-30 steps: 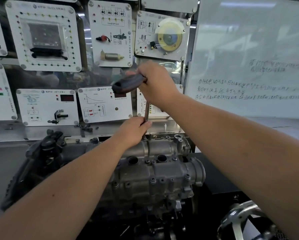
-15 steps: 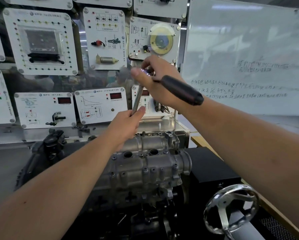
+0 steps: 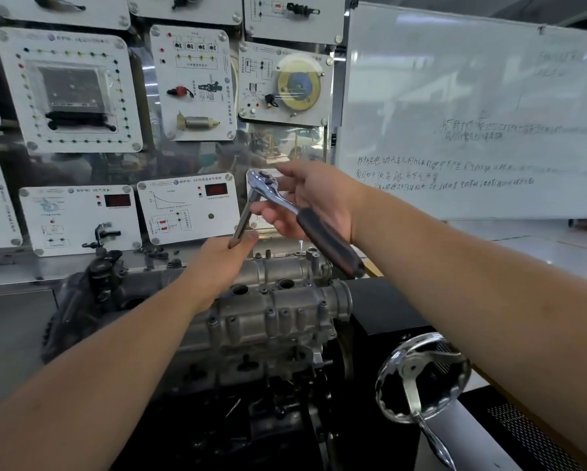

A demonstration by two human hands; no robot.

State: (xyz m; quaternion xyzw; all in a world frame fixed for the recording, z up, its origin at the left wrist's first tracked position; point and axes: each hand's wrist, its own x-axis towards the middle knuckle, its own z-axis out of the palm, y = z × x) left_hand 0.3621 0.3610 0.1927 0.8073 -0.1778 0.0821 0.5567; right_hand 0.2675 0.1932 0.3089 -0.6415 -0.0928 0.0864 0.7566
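Observation:
A chrome ratchet wrench [image 3: 278, 198] with a black handle [image 3: 329, 244] is lifted above a grey engine cylinder head [image 3: 271, 314]. My right hand [image 3: 315, 202] holds the ratchet near its head, with the handle pointing down to the right. A metal extension bar [image 3: 243, 219] hangs from the ratchet head, tilted down to the left. My left hand [image 3: 222, 256] grips the lower end of that bar, and whatever is on its tip is hidden in my fist.
A wall of white training panels [image 3: 190, 83] stands behind the engine. A whiteboard [image 3: 472, 113] with writing fills the right. A chrome handwheel [image 3: 421, 375] sits at lower right beside a black box [image 3: 383, 307].
The ratchet handle swung from pointing left to pointing down-right. The extension bar came up off the engine and tilted, and my left hand rose with it.

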